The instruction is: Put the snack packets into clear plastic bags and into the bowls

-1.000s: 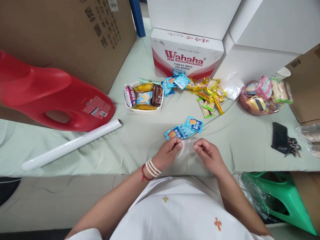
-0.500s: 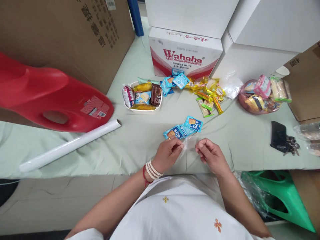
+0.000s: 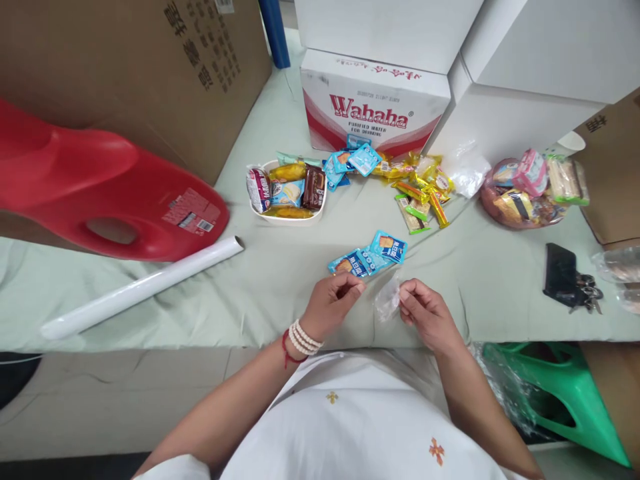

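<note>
A small clear plastic bag (image 3: 386,300) hangs crumpled from my right hand (image 3: 425,313), pinched between thumb and fingers above the front of the table. My left hand (image 3: 333,300) is closed, thumb tip against the index finger, and nothing shows in the pinch; a small gap separates it from the bag. Just beyond my left fingers lie several blue snack packets (image 3: 373,257), overlapping. Further back, a white bowl (image 3: 293,220) holds yellow, brown, blue and purple wrapped snacks.
Blue packets (image 3: 365,160), yellow-wrapped snacks (image 3: 435,190) and a clear bag (image 3: 467,170) lie before the Wahaba-style lettered water box (image 3: 375,110). A full snack bowl (image 3: 490,203), keys (image 3: 587,293), a white roll (image 3: 145,287) and a red jug (image 3: 115,180) flank them.
My left hand has let go of the plastic bag, which was stretched between both hands. The bag now hangs from my right hand alone.
</note>
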`<state>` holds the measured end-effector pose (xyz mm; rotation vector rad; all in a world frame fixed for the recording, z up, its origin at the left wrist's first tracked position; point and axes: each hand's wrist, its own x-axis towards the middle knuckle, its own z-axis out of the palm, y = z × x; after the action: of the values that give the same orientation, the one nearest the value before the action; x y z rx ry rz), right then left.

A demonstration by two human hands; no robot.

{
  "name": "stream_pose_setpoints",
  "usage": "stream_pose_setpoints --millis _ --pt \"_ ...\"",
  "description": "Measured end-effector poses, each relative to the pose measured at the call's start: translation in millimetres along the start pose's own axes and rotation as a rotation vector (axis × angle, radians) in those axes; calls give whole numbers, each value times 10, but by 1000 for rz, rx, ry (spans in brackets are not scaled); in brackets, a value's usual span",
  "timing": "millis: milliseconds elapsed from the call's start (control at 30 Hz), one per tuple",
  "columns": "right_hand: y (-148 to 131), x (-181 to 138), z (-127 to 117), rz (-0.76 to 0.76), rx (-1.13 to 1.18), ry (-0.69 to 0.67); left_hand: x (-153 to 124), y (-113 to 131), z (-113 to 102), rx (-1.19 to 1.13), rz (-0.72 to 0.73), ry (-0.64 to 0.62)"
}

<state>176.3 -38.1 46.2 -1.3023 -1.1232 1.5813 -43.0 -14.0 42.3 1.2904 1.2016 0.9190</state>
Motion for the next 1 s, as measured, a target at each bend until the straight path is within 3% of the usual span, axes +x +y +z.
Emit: stream_pose_setpoints --millis 267,433,567,800,900,1000 --pt "-64 -38 88 -243 -391 -86 30 13 257 -149 -113 -161" --pt "-29 -54 74 -142 -285 11 35 21 248 -270 -144 -147" --pt "56 -52 66 -24 -118 14 16 2 234 -357 -213 -169" --pt "66 58 47 13 -132 30 -45 19 254 -65 24 -216" --pt "67 143 64 -16 -178 8 -65 -36 252 -8 70 -134" --pt "117 179 66 -38 -155 128 -72 -132 214 -70 -47 29"
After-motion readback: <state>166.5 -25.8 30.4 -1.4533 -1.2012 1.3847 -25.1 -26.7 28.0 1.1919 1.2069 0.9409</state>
